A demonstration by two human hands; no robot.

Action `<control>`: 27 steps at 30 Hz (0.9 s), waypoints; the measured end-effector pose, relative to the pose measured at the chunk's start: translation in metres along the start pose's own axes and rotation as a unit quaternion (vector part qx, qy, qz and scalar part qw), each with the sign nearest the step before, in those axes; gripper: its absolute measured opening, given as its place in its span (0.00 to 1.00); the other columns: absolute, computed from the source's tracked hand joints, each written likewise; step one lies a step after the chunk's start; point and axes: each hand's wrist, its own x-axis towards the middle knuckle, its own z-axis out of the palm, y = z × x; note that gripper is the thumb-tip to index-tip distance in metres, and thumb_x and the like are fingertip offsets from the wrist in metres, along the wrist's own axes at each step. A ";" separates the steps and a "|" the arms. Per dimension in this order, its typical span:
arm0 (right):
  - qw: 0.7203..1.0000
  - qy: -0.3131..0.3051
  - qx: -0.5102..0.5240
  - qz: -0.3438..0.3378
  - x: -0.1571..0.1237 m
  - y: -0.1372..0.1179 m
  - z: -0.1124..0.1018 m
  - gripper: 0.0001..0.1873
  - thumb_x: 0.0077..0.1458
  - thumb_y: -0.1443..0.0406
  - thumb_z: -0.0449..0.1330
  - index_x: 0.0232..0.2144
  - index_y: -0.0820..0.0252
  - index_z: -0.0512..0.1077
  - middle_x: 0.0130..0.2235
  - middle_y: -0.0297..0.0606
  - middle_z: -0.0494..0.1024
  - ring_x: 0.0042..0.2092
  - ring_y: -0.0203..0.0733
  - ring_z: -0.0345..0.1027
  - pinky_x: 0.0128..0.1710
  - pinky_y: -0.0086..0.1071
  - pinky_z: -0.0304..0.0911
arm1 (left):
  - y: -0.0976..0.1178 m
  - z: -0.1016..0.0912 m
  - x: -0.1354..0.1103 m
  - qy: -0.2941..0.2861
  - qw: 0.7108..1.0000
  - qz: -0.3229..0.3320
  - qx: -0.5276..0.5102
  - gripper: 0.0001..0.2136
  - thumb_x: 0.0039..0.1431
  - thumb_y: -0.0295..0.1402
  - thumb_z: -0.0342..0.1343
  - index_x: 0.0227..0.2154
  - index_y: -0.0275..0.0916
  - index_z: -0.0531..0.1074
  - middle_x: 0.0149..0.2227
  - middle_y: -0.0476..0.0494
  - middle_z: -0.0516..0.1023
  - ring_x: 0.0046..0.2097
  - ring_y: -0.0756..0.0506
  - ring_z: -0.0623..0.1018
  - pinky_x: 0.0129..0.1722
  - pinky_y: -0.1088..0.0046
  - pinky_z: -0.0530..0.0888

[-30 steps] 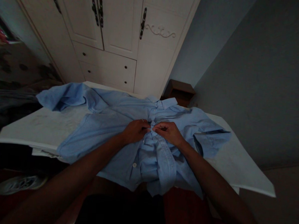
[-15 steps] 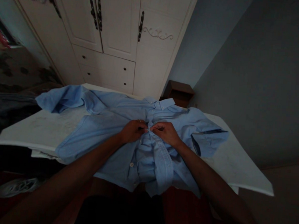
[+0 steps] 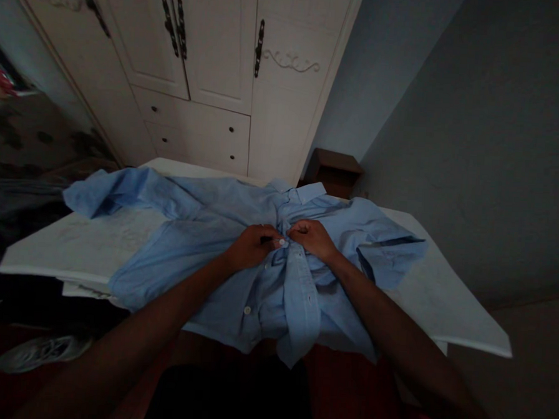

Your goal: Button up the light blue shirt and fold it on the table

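A light blue button-up shirt (image 3: pixel 214 212) lies front up, its collar toward the far edge and its sleeves spread to both sides. My left hand (image 3: pixel 255 246) is closed at the front opening, with a small white button (image 3: pixel 282 242) at its fingertips. Close beside it, my right hand (image 3: pixel 312 237) pinches the edge of the other front panel. Below my hands the buttonhole strip (image 3: pixel 302 304) hangs loose and twisted. Another white button (image 3: pixel 247 310) shows lower on the left panel.
The shirt rests on a white table (image 3: pixel 448 299) with angled corners. Behind it stand a cream wardrobe (image 3: pixel 222 50) and a small brown cabinet (image 3: pixel 334 168). Dark cloth (image 3: pixel 17 202) is heaped at the left. A shoe (image 3: pixel 42 353) sits on the red floor.
Both hands have shifted slightly right along the placket, and the button now shows plainly at my left fingertips. The strip below has swung a little.
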 end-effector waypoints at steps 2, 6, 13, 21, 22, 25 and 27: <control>0.998 -0.024 0.064 0.006 -0.001 0.002 -0.004 0.09 0.46 0.60 0.58 0.21 0.60 0.69 0.20 0.28 0.68 0.20 0.32 0.58 0.21 0.26 0.52 | 0.001 -0.005 0.000 0.028 0.999 -0.025 0.030 0.10 0.55 0.35 0.51 0.27 0.36 0.75 0.28 0.49 0.76 0.32 0.49 0.74 0.33 0.75 0.69; 0.986 -0.064 0.156 0.007 -0.004 0.002 -0.016 0.11 0.44 0.59 0.60 0.20 0.59 0.65 0.18 0.26 0.63 0.20 0.31 0.54 0.20 0.25 0.50 | 0.002 -0.021 -0.001 0.086 0.974 -0.080 0.191 0.13 0.52 0.35 0.48 0.15 0.37 0.64 0.17 0.51 0.63 0.23 0.50 0.65 0.25 0.74 0.58; 0.958 -0.211 0.185 0.063 -0.014 -0.007 -0.054 0.07 0.40 0.62 0.59 0.20 0.59 0.64 0.17 0.24 0.59 0.17 0.28 0.48 0.15 0.24 0.45 | 0.007 -0.034 -0.003 0.088 0.953 -0.141 0.254 0.17 0.56 0.35 0.43 0.13 0.38 0.61 0.16 0.49 0.62 0.22 0.50 0.64 0.24 0.72 0.54; 0.922 -0.366 0.068 0.107 -0.021 -0.010 -0.074 0.12 0.47 0.61 0.58 0.17 0.59 0.62 0.13 0.22 0.57 0.15 0.25 0.44 0.13 0.21 0.40 | 0.003 -0.026 -0.004 0.055 0.931 -0.121 0.341 0.19 0.58 0.49 0.50 0.27 0.37 0.74 0.28 0.43 0.75 0.31 0.44 0.74 0.31 0.70 0.65; 0.924 -0.361 0.058 0.110 -0.021 -0.011 -0.075 0.13 0.47 0.61 0.59 0.17 0.59 0.62 0.13 0.22 0.57 0.15 0.25 0.44 0.13 0.21 0.40 | 0.001 -0.025 -0.005 0.057 0.931 -0.095 0.348 0.17 0.57 0.47 0.52 0.32 0.37 0.74 0.33 0.42 0.76 0.35 0.43 0.75 0.34 0.70 0.67; 0.932 -0.342 0.033 0.111 -0.020 -0.012 -0.076 0.15 0.47 0.58 0.62 0.19 0.60 0.64 0.14 0.21 0.58 0.16 0.25 0.45 0.14 0.22 0.41 | -0.001 -0.021 -0.005 0.041 0.938 0.005 0.345 0.17 0.59 0.44 0.52 0.43 0.39 0.73 0.46 0.40 0.74 0.44 0.43 0.75 0.43 0.68 0.70; 0.945 -0.313 0.034 0.090 -0.019 -0.014 -0.074 0.15 0.46 0.56 0.64 0.22 0.61 0.68 0.16 0.22 0.60 0.18 0.26 0.48 0.16 0.22 0.43 | 0.000 -0.018 -0.002 0.005 0.937 0.053 0.344 0.17 0.61 0.44 0.51 0.43 0.40 0.75 0.47 0.40 0.74 0.47 0.42 0.74 0.49 0.66 0.68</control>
